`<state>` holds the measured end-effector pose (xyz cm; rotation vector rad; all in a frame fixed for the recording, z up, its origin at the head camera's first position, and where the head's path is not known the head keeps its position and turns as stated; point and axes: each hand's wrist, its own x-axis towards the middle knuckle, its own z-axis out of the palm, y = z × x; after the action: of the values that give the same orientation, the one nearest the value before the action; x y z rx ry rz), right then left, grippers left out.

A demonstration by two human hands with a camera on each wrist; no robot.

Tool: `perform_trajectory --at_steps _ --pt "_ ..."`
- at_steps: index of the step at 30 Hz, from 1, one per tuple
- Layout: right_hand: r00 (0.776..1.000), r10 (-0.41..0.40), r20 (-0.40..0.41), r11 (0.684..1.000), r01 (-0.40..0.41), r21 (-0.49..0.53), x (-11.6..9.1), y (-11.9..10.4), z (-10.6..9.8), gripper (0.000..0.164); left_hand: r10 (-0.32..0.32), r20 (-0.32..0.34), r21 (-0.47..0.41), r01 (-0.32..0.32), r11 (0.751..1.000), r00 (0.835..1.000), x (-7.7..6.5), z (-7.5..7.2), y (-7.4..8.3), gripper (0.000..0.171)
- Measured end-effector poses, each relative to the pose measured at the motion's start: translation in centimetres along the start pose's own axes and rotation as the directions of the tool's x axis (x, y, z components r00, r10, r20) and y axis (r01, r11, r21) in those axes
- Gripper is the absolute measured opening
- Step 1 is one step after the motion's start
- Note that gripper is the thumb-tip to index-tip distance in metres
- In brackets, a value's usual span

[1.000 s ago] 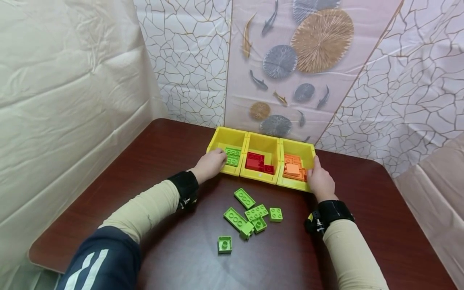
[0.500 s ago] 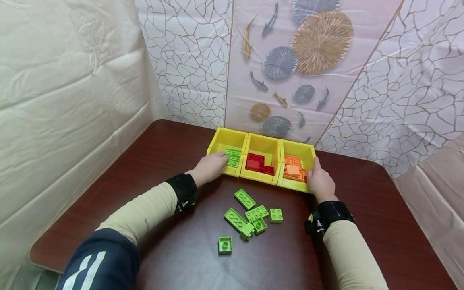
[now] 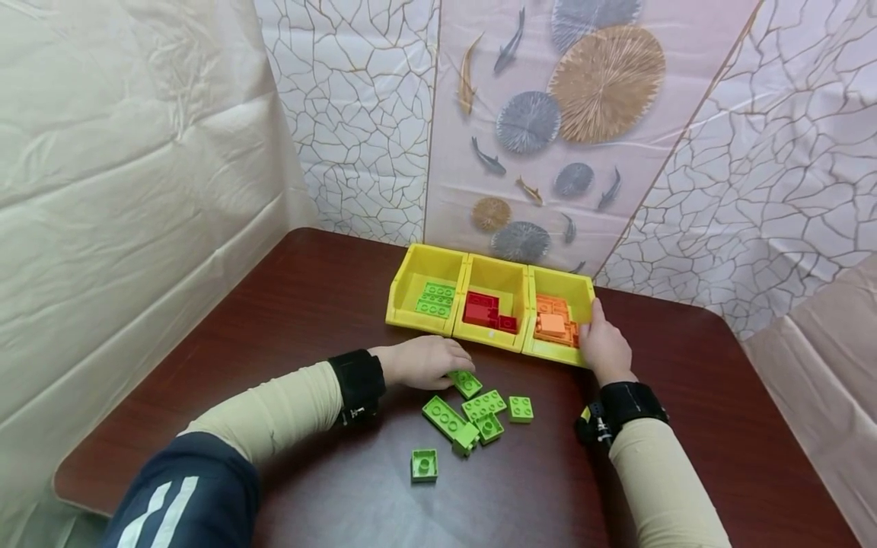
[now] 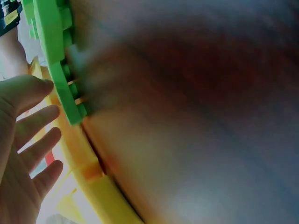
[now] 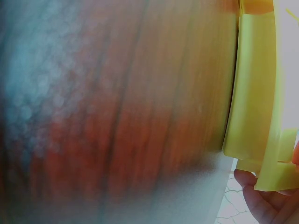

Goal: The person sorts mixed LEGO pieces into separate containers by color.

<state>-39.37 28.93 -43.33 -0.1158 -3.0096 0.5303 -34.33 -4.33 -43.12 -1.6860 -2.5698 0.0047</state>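
My left hand reaches over the far end of a long green toy brick on the table. In the left wrist view its fingers are spread, with the thumb tip right at the green brick. More green bricks lie in a loose group nearer the body. My right hand grips the right end of the yellow three-compartment bin; in the right wrist view its fingers lie at the bin's end wall. Green bricks lie flat in the left compartment.
Red bricks sit in the middle compartment and orange bricks in the right one. A single square green brick lies nearest the body. The brown table ends at a patterned wall covering.
My left hand has left the bin's left compartment and come toward the body, to the farthest loose green brick. Two long green bricks now show fully in that compartment. The right hand stays put.
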Motion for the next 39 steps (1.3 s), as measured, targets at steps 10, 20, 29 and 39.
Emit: perform_trajectory --at_steps 10,20,29,39 --pt "1.0 -0.005 -0.004 1.0 0.005 -0.002 -0.1 0.0 -0.1 0.061 -0.018 -0.03 -0.013 0.018 1.0 0.999 -0.7 -1.1 -0.1 0.027" --pt "1.0 0.0 -0.01 1.0 0.0 0.0 -0.1 -0.1 -0.2 0.061 -0.213 -0.162 -0.059 0.206 0.977 0.963 -3.7 -3.9 -4.1 0.028" --pt "1.0 -0.003 0.002 1.0 0.003 0.006 -0.2 0.0 -0.1 0.06 -0.447 -0.146 -0.015 0.449 0.893 0.883 -3.6 -3.6 -8.2 0.028" --pt "1.0 0.02 0.018 1.0 -0.02 0.0 -0.1 -0.1 -0.2 0.061 -0.576 -0.07 -0.063 0.573 0.817 0.814 0.1 -3.2 -10.1 0.027"
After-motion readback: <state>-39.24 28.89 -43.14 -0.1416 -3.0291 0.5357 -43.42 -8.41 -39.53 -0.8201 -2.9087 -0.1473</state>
